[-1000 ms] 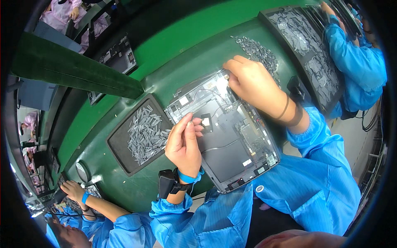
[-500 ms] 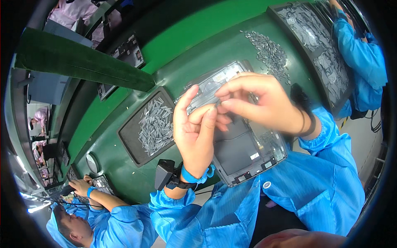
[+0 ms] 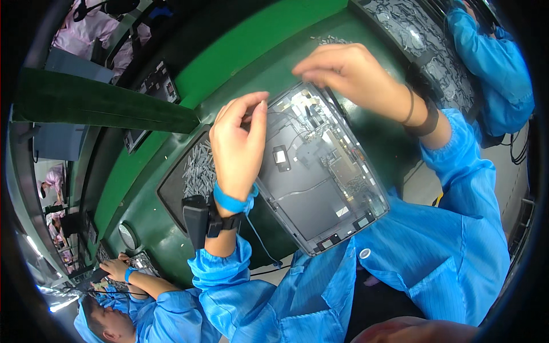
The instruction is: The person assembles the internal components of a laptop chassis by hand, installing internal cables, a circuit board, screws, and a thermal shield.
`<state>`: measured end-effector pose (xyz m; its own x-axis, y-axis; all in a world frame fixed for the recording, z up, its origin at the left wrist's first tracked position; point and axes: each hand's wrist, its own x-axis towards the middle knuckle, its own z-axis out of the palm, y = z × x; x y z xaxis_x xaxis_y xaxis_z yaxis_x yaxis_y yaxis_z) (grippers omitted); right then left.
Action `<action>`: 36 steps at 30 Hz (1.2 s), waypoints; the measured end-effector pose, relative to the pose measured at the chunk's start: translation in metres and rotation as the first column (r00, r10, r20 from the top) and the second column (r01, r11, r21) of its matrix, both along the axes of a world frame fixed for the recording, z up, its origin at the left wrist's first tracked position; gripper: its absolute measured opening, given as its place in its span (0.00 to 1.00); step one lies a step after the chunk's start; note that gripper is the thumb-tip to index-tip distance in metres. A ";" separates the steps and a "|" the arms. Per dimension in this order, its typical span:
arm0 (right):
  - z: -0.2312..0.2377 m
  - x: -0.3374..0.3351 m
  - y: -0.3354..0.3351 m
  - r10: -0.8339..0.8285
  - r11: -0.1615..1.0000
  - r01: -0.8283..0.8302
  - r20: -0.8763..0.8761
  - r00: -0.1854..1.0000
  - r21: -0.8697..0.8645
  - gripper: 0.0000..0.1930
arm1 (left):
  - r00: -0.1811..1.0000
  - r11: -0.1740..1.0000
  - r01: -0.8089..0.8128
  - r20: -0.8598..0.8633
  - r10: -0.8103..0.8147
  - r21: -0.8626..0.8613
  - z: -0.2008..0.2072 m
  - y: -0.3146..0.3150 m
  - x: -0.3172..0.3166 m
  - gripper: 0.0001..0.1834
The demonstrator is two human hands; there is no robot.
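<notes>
An opened tablet-like device (image 3: 309, 214) lies tilted on the green bench, its dark inner panel, circuit board and thin cables exposed. Above its left edge is my left hand (image 3: 235, 146), thumb and forefinger drawn together; anything between the tips is too small to make out. My right hand (image 3: 357, 77) hangs beyond the device's far right corner, close to a pile of small grey pieces (image 3: 331, 40) that it partly covers. Its thumb and fingers are closed together, and whatever they pinch cannot be seen. Left of my left hand sits a black tray (image 3: 172, 191) with many small grey strips.
A large tray of flat grey parts (image 3: 414, 40) stands at the far right, beside another person's blue sleeve (image 3: 486, 68). A green beam (image 3: 108, 103) crosses the left side. At lower left, a co-worker (image 3: 154, 297) works near a round mesh-topped object (image 3: 128, 235).
My hands have parted: the right has moved away toward the far pile, the left has drawn leftward. More of the device's inside now shows. The view has shifted slightly.
</notes>
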<state>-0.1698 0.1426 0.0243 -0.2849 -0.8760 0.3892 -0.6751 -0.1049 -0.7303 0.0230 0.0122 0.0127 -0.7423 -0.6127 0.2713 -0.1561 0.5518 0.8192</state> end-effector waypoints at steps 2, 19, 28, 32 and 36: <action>-0.009 -0.002 -0.001 0.069 0.998 -0.069 -0.184 0.980 0.010 0.06 | 1.000 0.994 0.025 0.012 -0.024 -0.109 -0.010 -0.003 -0.010 0.09; -0.016 0.000 -0.020 0.030 0.999 -0.037 -0.431 0.902 -0.008 0.05 | 0.992 0.861 0.098 -0.016 -0.122 -0.500 -0.024 -0.002 -0.032 0.05; -0.004 -0.015 -0.032 0.321 0.947 -0.261 -0.516 0.795 0.186 0.05 | 0.992 0.824 0.095 -0.016 -0.125 -0.559 -0.023 0.000 -0.035 0.04; -0.007 -0.012 -0.031 0.299 0.951 -0.269 -0.665 0.684 0.150 0.04 | 0.991 0.804 0.070 -0.052 -0.124 -0.590 -0.026 -0.001 -0.029 0.04; -0.005 -0.008 -0.028 0.267 0.960 -0.251 -0.694 0.668 0.127 0.04 | 0.991 0.724 0.102 0.006 -0.135 -0.682 -0.024 0.000 -0.031 0.06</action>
<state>-0.1781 0.1141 0.0189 0.3023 -0.8817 0.3624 -0.9361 -0.3463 -0.0618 -0.0080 0.0120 -0.0116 -0.7744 -0.1606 0.6119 -0.0265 0.9746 0.2223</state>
